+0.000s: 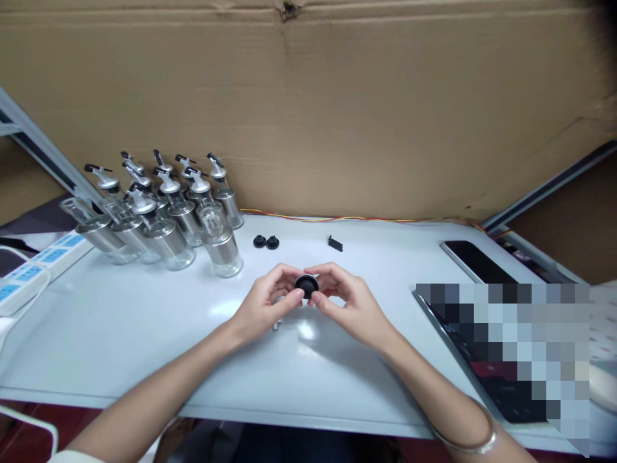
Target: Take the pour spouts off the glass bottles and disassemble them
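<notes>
Centrally, over the white table [120, 328], one black round part [307, 285] is held between both hands, its dark face turned toward the wearer and a thin pale edge visible at its 12 o'clock.

Left hand [270, 303]: thumb and fingers pinch the part from its 9 o'clock side; the part sits at the fingertips, at 2 o'clock from the middle of this hand. Right hand [353, 303]: thumb and fingers pinch the same part from its 3 o'clock side; the part lies at 10 o'clock from the middle of this hand. Both thumbs bear on the near rim.

Surroundings, taken from the held part: a small silvery piece [277, 323] shows at 7 o'clock, just beside the left hand and partly hidden by it; its form cannot be determined. Two black stoppers [267, 242] lie side by side between 10 and 11 o'clock. A small black bracket-like piece [335, 244] lies at 1 o'clock. A group of glass bottles [169, 243] with metal sleeves stands at 10 o'clock, most bearing silver pourers [143, 202]. A phone-like device [477, 260] lies between 2 and 3 o'clock, well apart. A power strip [38, 265] lies at 9 o'clock.
</notes>
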`<action>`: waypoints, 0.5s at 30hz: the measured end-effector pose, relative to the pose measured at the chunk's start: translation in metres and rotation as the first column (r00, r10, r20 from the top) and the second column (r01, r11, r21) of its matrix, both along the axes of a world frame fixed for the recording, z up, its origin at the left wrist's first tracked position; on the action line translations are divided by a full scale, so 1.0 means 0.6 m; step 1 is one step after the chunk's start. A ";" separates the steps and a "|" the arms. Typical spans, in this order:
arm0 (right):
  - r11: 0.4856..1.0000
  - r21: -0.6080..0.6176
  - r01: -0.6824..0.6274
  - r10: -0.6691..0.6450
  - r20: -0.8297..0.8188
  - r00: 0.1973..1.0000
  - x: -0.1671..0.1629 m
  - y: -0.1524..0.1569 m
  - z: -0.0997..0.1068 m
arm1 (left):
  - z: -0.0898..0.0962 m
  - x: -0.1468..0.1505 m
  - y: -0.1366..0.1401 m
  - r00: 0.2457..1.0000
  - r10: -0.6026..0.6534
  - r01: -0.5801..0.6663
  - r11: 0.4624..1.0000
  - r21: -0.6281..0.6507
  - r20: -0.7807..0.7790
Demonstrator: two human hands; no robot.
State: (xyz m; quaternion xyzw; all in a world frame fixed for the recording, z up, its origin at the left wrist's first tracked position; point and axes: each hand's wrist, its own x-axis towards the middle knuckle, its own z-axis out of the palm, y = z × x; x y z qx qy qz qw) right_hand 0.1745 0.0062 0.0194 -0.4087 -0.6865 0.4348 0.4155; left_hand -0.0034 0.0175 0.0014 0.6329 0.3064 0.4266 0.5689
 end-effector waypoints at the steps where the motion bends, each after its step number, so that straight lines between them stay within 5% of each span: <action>1: 1.000 -0.024 -0.014 0.014 0.001 1.000 0.000 0.000 -0.001 | -0.001 0.001 0.000 1.000 0.008 -0.008 1.000 0.006 -0.002; 15: 0.997 -0.012 -0.080 0.080 0.084 0.993 -0.005 -0.004 0.003 | 0.004 0.000 -0.005 0.995 -0.020 0.018 1.000 -0.024 -0.098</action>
